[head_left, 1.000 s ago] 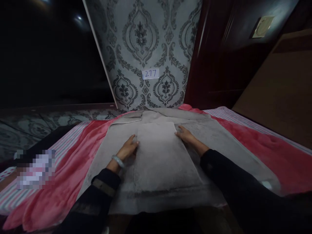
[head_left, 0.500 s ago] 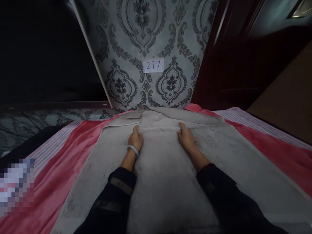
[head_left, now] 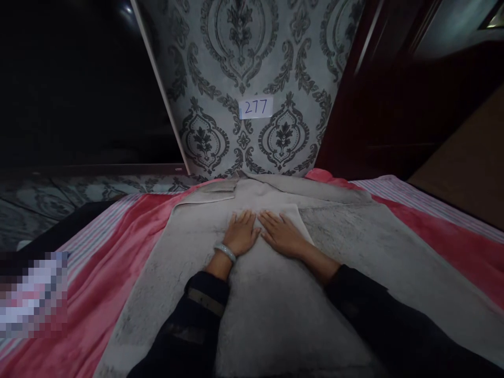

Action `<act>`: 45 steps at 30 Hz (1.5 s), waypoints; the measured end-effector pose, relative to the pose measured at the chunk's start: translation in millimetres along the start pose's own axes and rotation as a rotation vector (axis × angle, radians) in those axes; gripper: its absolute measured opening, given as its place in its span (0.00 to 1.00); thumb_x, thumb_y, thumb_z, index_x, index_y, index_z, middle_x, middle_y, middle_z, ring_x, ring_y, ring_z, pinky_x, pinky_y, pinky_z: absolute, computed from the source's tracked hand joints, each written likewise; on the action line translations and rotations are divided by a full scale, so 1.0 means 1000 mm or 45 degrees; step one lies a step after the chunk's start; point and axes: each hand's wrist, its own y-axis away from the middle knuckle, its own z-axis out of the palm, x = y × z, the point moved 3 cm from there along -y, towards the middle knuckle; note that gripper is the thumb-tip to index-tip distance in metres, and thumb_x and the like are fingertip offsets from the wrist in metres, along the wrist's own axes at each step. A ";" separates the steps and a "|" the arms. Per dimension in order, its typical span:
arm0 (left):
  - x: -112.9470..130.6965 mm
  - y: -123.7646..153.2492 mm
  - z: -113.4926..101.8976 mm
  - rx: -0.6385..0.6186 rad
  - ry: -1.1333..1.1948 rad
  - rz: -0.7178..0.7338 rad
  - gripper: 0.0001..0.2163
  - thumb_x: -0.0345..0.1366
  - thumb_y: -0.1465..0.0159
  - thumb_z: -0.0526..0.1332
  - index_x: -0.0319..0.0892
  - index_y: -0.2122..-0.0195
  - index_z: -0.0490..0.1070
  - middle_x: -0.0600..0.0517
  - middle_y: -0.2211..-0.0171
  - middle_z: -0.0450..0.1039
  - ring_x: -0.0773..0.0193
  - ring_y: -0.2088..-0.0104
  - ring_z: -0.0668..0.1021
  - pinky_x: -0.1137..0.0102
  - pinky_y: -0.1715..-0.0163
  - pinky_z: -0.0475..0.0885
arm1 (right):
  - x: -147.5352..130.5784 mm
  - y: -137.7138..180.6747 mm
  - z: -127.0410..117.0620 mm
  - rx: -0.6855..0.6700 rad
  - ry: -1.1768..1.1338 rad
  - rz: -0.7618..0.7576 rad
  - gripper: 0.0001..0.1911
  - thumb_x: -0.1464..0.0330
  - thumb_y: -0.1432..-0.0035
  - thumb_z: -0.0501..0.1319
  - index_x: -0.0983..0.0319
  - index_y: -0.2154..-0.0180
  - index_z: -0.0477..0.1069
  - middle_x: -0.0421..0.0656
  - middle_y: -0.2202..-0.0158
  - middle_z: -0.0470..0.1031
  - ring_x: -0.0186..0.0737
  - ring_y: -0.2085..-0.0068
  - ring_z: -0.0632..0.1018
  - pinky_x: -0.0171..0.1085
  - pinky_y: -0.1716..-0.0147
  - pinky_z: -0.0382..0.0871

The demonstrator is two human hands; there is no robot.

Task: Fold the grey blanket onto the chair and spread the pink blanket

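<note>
A large grey, short-piled cloth (head_left: 268,310) lies spread before me, with layers folded over at its far end. My left hand (head_left: 241,233) rests flat on it, fingers stretched forward, a pale bangle (head_left: 225,252) round the wrist. Beside it, my right hand (head_left: 282,233) also lies flat with its fingers out, and the two hands nearly meet at the thumbs. Neither hand grips anything. Just beyond my right hand a straight edge of the top layer shows. What kind of article the cloth is, I cannot tell.
Under the grey cloth lies a red blanket (head_left: 137,252), over a striped sheet (head_left: 102,226). Patterned wallpaper (head_left: 244,68) with a paper label (head_left: 255,107) reading 277 rises behind. A large black screen (head_left: 79,84) stands left, a dark red door or panel (head_left: 366,105) right.
Both hands have come inward from either side of the cloth's middle strip. They now lie flat side by side. The view has shifted slightly.
</note>
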 end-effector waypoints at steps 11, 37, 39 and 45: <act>-0.007 -0.002 0.009 -0.139 0.023 -0.044 0.28 0.48 0.29 0.52 0.42 0.30 0.59 0.41 0.28 0.55 0.49 0.27 0.56 0.46 0.29 0.47 | 0.064 0.020 0.010 -0.035 0.038 0.463 0.38 0.49 0.28 0.43 0.65 0.28 0.52 0.54 0.26 0.47 0.52 0.27 0.52 0.57 0.31 0.48; 0.062 0.164 -0.012 -0.202 0.050 0.059 0.31 0.51 0.29 0.53 0.41 0.28 0.56 0.39 0.26 0.47 0.47 0.26 0.50 0.45 0.29 0.45 | 0.003 0.147 0.000 -0.063 -0.007 0.400 0.35 0.53 0.28 0.45 0.59 0.27 0.50 0.48 0.25 0.44 0.53 0.26 0.49 0.58 0.31 0.48; 0.056 0.172 -0.011 -0.190 0.095 0.022 0.30 0.50 0.29 0.53 0.45 0.28 0.55 0.42 0.25 0.47 0.48 0.26 0.50 0.45 0.30 0.49 | 0.015 0.163 0.000 -0.064 -0.027 0.442 0.34 0.55 0.28 0.45 0.59 0.27 0.50 0.47 0.25 0.46 0.52 0.26 0.50 0.57 0.31 0.48; 0.043 0.191 -0.004 -0.027 0.341 -0.150 0.29 0.47 0.29 0.55 0.40 0.31 0.61 0.39 0.25 0.46 0.45 0.26 0.51 0.47 0.30 0.51 | 0.025 0.190 -0.006 -0.066 -0.020 0.551 0.31 0.60 0.28 0.45 0.59 0.28 0.53 0.46 0.26 0.51 0.51 0.27 0.52 0.57 0.31 0.49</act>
